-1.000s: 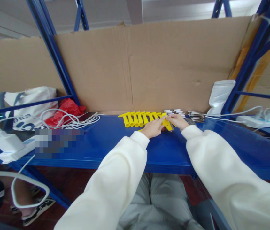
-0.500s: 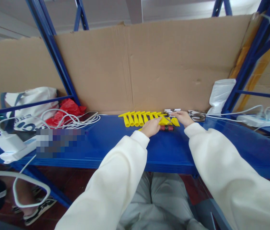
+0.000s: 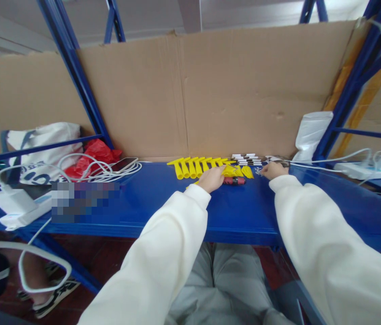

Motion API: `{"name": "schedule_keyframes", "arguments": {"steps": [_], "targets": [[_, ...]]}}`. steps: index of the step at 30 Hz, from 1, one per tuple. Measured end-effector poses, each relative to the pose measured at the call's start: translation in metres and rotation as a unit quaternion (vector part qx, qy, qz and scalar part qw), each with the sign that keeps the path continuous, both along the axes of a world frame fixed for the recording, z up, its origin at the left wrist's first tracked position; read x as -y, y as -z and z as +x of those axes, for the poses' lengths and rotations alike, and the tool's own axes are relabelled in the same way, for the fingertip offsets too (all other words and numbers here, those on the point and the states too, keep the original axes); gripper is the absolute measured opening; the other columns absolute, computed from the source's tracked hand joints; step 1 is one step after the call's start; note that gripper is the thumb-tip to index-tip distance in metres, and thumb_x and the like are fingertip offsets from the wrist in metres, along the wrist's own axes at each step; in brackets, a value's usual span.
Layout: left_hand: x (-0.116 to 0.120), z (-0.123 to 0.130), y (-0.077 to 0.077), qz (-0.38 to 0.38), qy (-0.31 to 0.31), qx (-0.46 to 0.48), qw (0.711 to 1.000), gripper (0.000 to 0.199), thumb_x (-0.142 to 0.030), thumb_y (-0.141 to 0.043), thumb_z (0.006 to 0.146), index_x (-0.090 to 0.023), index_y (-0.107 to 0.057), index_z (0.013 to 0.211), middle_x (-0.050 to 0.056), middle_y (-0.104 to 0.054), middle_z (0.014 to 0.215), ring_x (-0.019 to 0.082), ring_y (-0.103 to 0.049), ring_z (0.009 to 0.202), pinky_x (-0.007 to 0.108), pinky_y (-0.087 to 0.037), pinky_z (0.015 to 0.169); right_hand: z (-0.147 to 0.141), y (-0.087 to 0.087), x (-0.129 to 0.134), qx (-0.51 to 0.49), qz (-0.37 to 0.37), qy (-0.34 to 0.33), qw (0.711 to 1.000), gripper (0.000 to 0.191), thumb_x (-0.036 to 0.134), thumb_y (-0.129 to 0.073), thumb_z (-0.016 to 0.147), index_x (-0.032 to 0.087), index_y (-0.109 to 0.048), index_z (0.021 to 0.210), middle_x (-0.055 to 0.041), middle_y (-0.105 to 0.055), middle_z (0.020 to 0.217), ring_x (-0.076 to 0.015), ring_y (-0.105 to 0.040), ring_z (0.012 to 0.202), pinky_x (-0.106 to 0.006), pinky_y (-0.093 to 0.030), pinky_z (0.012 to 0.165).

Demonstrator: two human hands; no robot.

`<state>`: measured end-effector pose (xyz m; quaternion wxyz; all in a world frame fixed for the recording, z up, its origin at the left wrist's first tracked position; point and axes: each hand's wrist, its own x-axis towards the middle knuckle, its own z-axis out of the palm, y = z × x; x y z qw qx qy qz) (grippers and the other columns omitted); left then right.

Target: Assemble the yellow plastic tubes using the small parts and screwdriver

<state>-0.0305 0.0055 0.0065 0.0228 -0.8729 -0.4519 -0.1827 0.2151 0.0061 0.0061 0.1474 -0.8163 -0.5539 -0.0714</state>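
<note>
My left hand (image 3: 211, 179) is closed around a yellow plastic piece (image 3: 193, 184), most of it hidden by my fingers. Just right of it lie a dark red and black cylindrical tool (image 3: 235, 180) and several loose yellow pieces (image 3: 247, 172). My right hand (image 3: 274, 170) has its fingers pinched together at a small pile of tiny shiny metal parts (image 3: 258, 171); whatever is between the fingertips is too small to make out. Behind the left hand stands a row of yellow tube-shaped parts with handles (image 3: 190, 168). White and black small rods (image 3: 247, 159) lie behind the pile.
A cardboard sheet (image 3: 237, 90) closes the back of the blue shelf (image 3: 163, 203). White cables (image 3: 109, 169), a red plastic bag (image 3: 92, 155) and a cloth bag (image 3: 46, 153) lie at left. Power strips (image 3: 369, 170) and a white pouch (image 3: 314, 135) are at right. Another person's leg shows lower left.
My right hand has moved right and slightly down, from the white and black rods to the pile of tiny metal parts. The left hand stays almost in place.
</note>
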Motion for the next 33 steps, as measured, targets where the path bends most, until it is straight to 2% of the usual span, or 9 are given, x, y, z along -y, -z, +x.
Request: {"name": "schedule_keyframes", "arguments": {"steps": [5,12,20,29,33], "targets": [[0.001,0.0,0.0,-0.004,-0.003,0.006,1.0,0.053,-0.017,-0.044,0.092,-0.018,-0.047,0.144,0.011,-0.062,0.136,0.023,-0.06,0.122,0.033,-0.047,0.102,0.0,0.002,-0.002,0.011,-0.012,-0.035,0.999,0.023,0.02,-0.059,0.08,0.021,-0.078,0.091,-0.0135,-0.071,0.104,-0.0298,-0.063,0.106,-0.046,-0.047,0.093],[0.0,0.0,0.001,-0.006,0.002,0.006,1.0,0.052,-0.017,-0.045,0.091,-0.018,-0.049,0.142,0.011,-0.062,0.134,0.024,-0.06,0.121,0.034,-0.048,0.101,-0.009,0.002,0.0,0.032,-0.022,-0.048,0.998,0.026,0.017,-0.055,0.082,0.017,-0.078,0.093,-0.0175,-0.07,0.108,-0.0329,-0.06,0.112,-0.049,-0.046,0.095],[-0.001,0.001,0.002,-0.005,-0.002,0.004,1.0,0.052,-0.017,-0.044,0.091,-0.018,-0.049,0.142,0.012,-0.065,0.13,0.025,-0.063,0.118,0.035,-0.049,0.099,-0.016,-0.001,0.001,0.054,-0.038,-0.062,0.996,0.025,0.024,-0.053,0.086,0.015,-0.075,0.094,-0.0179,-0.069,0.106,-0.0335,-0.058,0.114,-0.048,-0.045,0.095],[0.0,0.002,0.001,-0.006,-0.01,-0.002,1.0,0.052,-0.019,-0.043,0.091,-0.019,-0.047,0.143,0.011,-0.063,0.132,0.025,-0.062,0.118,0.036,-0.05,0.098,-0.015,0.003,-0.004,0.08,-0.047,-0.08,0.993,0.022,0.024,-0.055,0.085,0.016,-0.074,0.092,-0.0153,-0.071,0.101,-0.0281,-0.064,0.105,-0.037,-0.049,0.088],[0.0,0.002,0.001,-0.007,-0.007,0.0,1.0,0.053,-0.019,-0.043,0.091,-0.019,-0.047,0.144,0.012,-0.062,0.134,0.025,-0.062,0.119,0.037,-0.049,0.099,-0.017,0.003,-0.004,0.09,-0.057,-0.075,0.991,0.025,0.027,-0.053,0.087,0.015,-0.073,0.095,-0.0166,-0.072,0.103,-0.028,-0.065,0.105,-0.037,-0.049,0.088]]}}
